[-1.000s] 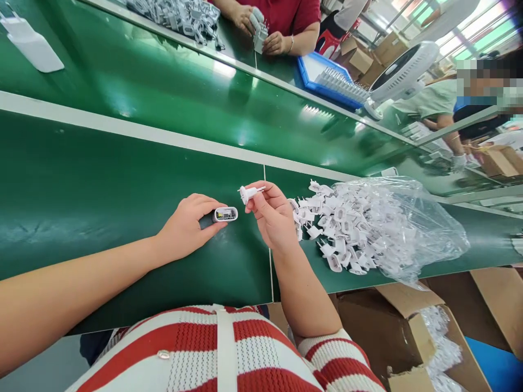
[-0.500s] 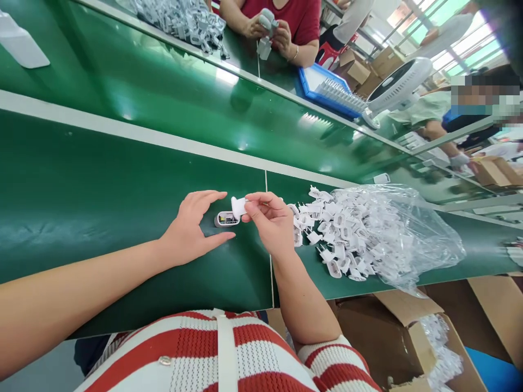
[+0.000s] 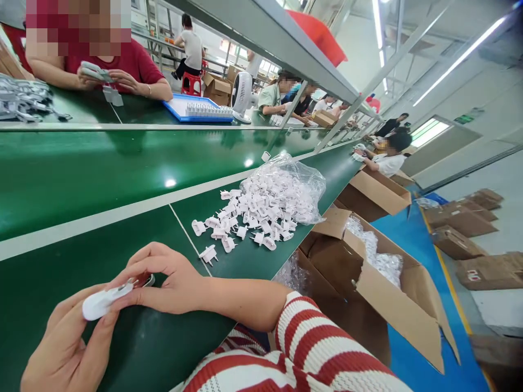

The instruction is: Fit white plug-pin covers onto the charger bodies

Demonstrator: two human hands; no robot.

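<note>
In front of me at the lower left, my left hand (image 3: 71, 337) pinches a white rounded charger housing (image 3: 97, 306) between thumb and fingers. My right hand (image 3: 167, 277) is closed around the housing's right end, its thumb and fingertips on a white plug cover (image 3: 121, 291). Small metal prongs show there, and a pale curved rim appears behind the right fingers. The two pieces touch, but my fingers hide how they fit. A loose white plug cover (image 3: 209, 255) lies on the green table to the right of my hands.
A pile of white plug covers (image 3: 253, 209) spills from a clear plastic bag (image 3: 302, 177). Cardboard boxes (image 3: 392, 294) stand beside the table's right edge. Across the table a person in red (image 3: 143, 71) handles grey-white parts near a blue tray (image 3: 175, 109) and a fan (image 3: 242, 92).
My view has swung to the right and up. My left hand, open beside the housing on the table before, now grips it. My right hand has brought the plug cover against the housing.
</note>
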